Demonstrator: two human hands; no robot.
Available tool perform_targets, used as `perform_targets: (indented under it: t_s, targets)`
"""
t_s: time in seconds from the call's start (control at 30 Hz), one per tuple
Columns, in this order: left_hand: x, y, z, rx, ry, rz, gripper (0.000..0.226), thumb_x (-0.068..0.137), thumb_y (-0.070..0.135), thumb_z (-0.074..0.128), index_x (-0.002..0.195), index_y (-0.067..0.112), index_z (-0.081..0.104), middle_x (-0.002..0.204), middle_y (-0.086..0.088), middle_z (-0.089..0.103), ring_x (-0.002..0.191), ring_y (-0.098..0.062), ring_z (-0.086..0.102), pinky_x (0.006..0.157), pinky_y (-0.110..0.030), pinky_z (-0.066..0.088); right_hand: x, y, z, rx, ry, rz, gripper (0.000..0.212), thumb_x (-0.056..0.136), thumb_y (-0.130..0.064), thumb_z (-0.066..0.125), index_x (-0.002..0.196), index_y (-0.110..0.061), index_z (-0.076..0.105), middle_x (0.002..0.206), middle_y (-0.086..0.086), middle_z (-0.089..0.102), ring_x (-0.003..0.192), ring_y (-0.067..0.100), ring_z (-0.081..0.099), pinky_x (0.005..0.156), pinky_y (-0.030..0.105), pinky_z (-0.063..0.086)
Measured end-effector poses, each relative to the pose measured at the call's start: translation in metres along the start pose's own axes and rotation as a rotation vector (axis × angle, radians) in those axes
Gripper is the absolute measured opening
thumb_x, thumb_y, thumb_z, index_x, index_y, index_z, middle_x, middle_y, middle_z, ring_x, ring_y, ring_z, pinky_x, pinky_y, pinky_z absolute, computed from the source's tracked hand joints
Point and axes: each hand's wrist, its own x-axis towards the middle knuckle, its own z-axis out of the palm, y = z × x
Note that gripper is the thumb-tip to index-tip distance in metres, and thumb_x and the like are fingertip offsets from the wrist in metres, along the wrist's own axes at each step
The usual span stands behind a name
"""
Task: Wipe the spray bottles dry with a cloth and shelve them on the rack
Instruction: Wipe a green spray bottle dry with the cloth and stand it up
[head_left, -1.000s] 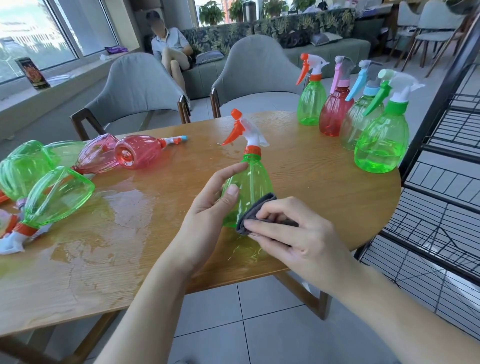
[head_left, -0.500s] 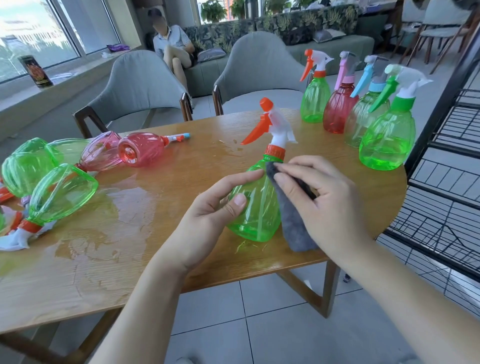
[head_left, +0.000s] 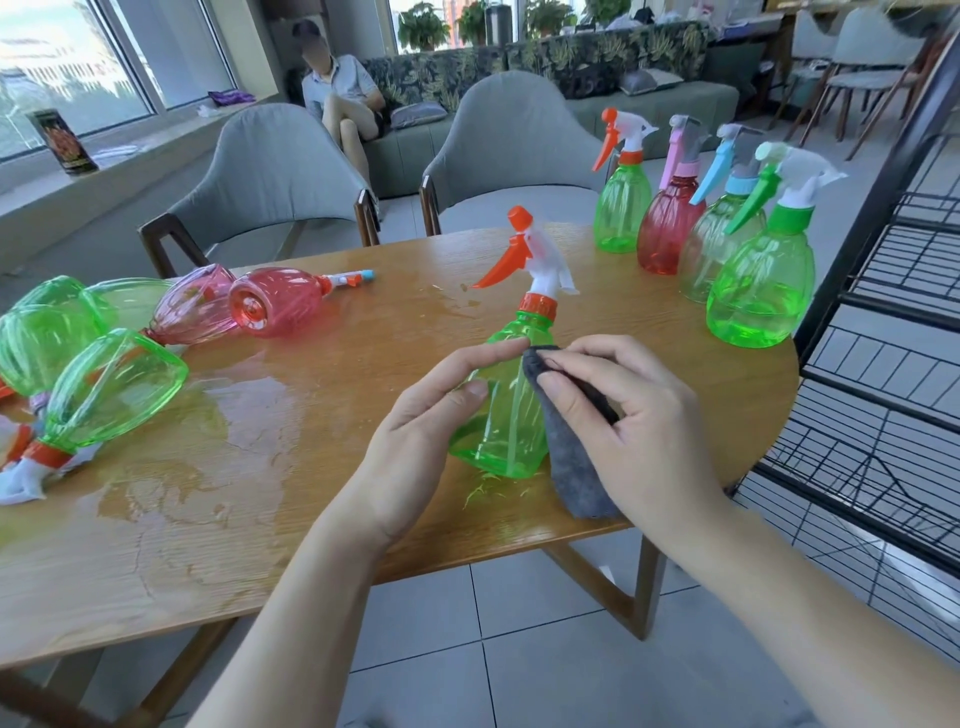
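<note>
The green spray bottle (head_left: 506, 410) being dried stands tilted near the front edge of the bench (head_left: 322, 499), its orange trigger head leaning away from the person. The left hand (head_left: 415, 431) curls round the bottle's left side, thumb on the front and forefinger up near the shoulder. The right hand (head_left: 623, 415) pinches a grey cloth (head_left: 571, 467) against the bottle's right side, the cloth's tail hanging to the bench just beside the base.

The bottle looks empty, thin-walled and see-through, so it is probably very light and will give a little under a squeeze. Wet plastic is likely slippery, and the ribs on the body should help the grip. The narrow neck under the orange collar seems the surest place to hold when lifting.

To the bottle's right and further back stand four upright bottles (head_left: 758, 291), with the black wire rack (head_left: 883, 364) beyond them. To its left lie several more bottles (head_left: 109, 389) on their sides, in a puddle (head_left: 208, 441).
</note>
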Motion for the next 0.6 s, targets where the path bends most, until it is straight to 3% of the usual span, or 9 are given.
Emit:
perform_targets:
  t_s: [0.27,0.37,0.5,0.6]
  targets:
    - [0.001,-0.009,-0.007,-0.015,0.074,-0.011,0.042,0.103,0.026,0.046,0.140,0.033,0.066,0.146,-0.010,0.064,0.145,-0.039,0.048,0.123,-0.071,0.024,-0.016,0.002,0.003,0.028,-0.082,-0.139,0.019,0.095,-0.012,0.075,0.112,-0.005,0.080,0.108,0.007,0.068,0.098,0.011,0.067,0.092,0.017,0.048]
    - [0.003,-0.009,-0.009,-0.011,0.066,-0.021,0.042,0.102,0.029,0.047,0.139,0.034,0.067,0.145,-0.007,0.065,0.144,-0.037,0.049,0.123,-0.069,0.026,-0.013,0.002,0.002,0.026,-0.100,-0.184,0.018,0.096,-0.015,0.074,0.110,-0.005,0.081,0.105,0.009,0.068,0.094,0.013,0.067,0.089,0.019,0.050]
    - [0.004,-0.007,-0.006,-0.011,0.066,-0.014,0.043,0.101,0.024,0.045,0.136,0.032,0.070,0.141,-0.010,0.067,0.140,-0.038,0.054,0.121,-0.069,0.030,-0.009,0.000,0.004,0.001,-0.039,-0.128,0.018,0.095,-0.017,0.074,0.108,-0.007,0.081,0.104,0.008,0.068,0.095,0.009,0.063,0.088,0.016,0.049]
    - [0.004,-0.009,-0.007,-0.023,0.096,-0.015,0.045,0.099,0.024,0.044,0.136,0.033,0.069,0.138,-0.014,0.067,0.136,-0.044,0.054,0.120,-0.072,0.029,-0.015,-0.003,0.006,0.032,-0.085,-0.167,0.015,0.092,-0.010,0.079,0.106,-0.006,0.081,0.103,0.009,0.068,0.091,0.010,0.064,0.086,0.016,0.048]
